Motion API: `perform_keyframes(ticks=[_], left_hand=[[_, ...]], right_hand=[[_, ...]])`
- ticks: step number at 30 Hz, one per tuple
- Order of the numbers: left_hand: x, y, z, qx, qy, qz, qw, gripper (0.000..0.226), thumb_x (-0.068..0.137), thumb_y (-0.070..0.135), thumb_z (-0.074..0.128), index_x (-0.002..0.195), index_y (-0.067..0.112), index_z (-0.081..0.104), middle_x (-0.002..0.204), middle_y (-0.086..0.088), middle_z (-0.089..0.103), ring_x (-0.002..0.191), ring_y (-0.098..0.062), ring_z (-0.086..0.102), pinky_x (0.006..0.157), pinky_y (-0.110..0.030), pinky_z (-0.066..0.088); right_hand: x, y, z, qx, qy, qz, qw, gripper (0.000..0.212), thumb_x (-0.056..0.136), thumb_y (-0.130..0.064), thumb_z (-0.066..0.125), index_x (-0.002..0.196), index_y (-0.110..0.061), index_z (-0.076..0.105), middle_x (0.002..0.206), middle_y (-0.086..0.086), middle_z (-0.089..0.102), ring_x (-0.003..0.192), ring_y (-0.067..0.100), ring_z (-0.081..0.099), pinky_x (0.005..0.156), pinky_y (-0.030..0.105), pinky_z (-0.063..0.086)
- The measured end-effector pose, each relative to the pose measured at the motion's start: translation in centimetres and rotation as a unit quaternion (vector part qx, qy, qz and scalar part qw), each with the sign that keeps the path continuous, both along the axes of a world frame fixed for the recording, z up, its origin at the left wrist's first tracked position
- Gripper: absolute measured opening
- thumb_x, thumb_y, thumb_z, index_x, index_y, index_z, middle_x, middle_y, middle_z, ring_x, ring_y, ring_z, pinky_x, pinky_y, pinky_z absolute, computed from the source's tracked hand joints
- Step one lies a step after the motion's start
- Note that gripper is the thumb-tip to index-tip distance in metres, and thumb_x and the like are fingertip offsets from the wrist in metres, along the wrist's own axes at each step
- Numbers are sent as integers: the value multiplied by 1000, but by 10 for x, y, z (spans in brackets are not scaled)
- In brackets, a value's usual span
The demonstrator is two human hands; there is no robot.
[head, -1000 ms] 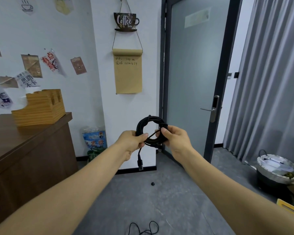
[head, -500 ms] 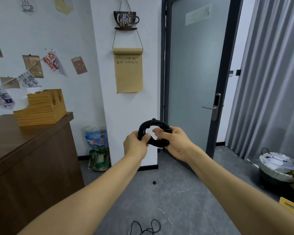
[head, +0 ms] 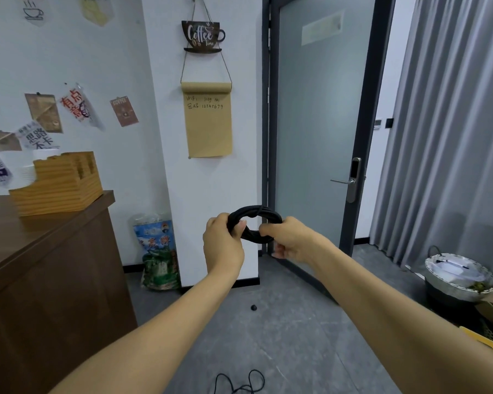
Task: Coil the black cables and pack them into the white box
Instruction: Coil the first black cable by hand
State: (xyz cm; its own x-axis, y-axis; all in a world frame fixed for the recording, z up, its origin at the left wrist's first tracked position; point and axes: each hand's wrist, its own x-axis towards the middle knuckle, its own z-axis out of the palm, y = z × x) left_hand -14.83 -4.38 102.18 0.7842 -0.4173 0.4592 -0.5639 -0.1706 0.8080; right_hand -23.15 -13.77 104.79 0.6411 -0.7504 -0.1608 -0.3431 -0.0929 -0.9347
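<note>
A dark cup-shaped sign (head: 202, 35) hanging on the white pillar at twelve o'clock reads "Coffee Time" in pale script. Below it hangs a kraft paper roll (head: 208, 120) with two handwritten lines — the first starts "WiFi:" followed by a word too loose to make out, the second ends in the digits "12345679". On the wall at ten o'clock, a small reddish card (head: 124, 110) carries "COFFEE" along its top. Nearby paper slips (head: 79, 108) bear red and black Chinese characters — too tilted and blurred to read reliably. A blue bag (head: 155, 237) on the floor shows large Chinese characters, also unclear.
</note>
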Motion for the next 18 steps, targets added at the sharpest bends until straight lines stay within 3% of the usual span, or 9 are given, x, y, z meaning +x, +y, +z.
perform_keyframes(ticks=[3,6,8,10,14,18], left_hand=[[-1,-1,-2,-13,-3,8,1000,23,98,25,49,99,4,59,97,-2,48,82,-17,47,70,-23,32],[-3,-4,-3,-19,-1,12,1000,22,98,25,48,99,5,58,98,0,46,80,-16,46,69,-21,31],[-4,-6,-3,-22,5,11,1000,22,98,26,48,99,5,57,99,0,46,79,-16,46,70,-22,33],[-1,-9,-3,-23,17,13,1000,22,98,26,49,99,5,58,100,-2,49,80,-16,48,70,-23,34],[8,-15,-2,-34,96,9,995,22,95,28,54,92,7,60,94,-11,65,80,-21,58,53,-22,34],[11,-13,-4,-43,181,-6,982,20,94,29,56,89,10,58,84,-8,64,73,-18,57,49,-21,32]], right_hand=[[-1,4,3,29,30,-22,999,13,79,-15,59,77,-9,47,55,4,35,46,14,31,41,21,27],[3,6,1,67,-51,-87,993,11,78,-4,62,77,-4,51,58,6,44,44,16,41,42,21,41],[5,6,0,137,-118,-111,977,14,80,3,60,92,-1,54,68,10,53,53,21,57,62,32,59],[7,7,0,193,-174,-111,959,24,85,8,54,108,0,51,79,12,58,70,24,65,75,34,59],[6,10,3,151,-175,-104,967,10,87,10,49,88,1,51,70,13,57,57,18,57,67,24,51],[-9,2,9,119,-135,-14,984,17,85,14,52,72,4,56,70,14,57,56,16,50,51,18,47]])
